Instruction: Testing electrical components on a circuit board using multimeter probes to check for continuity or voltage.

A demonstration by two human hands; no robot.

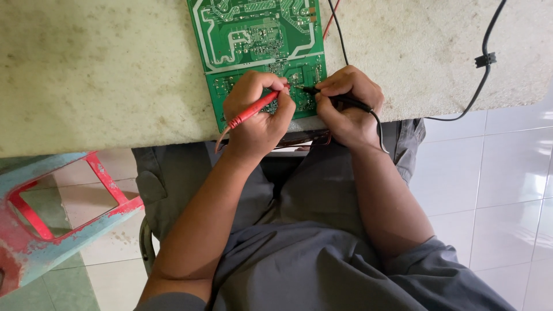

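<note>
Both hands work at the near edge of a green circuit board (259,52), seen from the head camera. On the left of the picture, the left hand (258,115) is curled shut around a red test probe (252,112), which slants from the lower left up toward the board, its tip hidden among the fingers and small components. On the right, the right hand (348,106) is closed in a pinch on a black test probe (340,99), whose point reaches left onto the board just beside the red one. The two hands sit close together, their fingertips nearly meeting over the board's near right corner.

That board lies flat on a pale, speckled table (92,75), running from the far edge of the picture to the table's near edge. A black cable (481,63) curves across the table on the far right, and thin red and black leads run off beyond the board. Below the table are grey trousers (311,190), white floor tiles, and a worn red-and-blue stool (46,230) at the near left.
</note>
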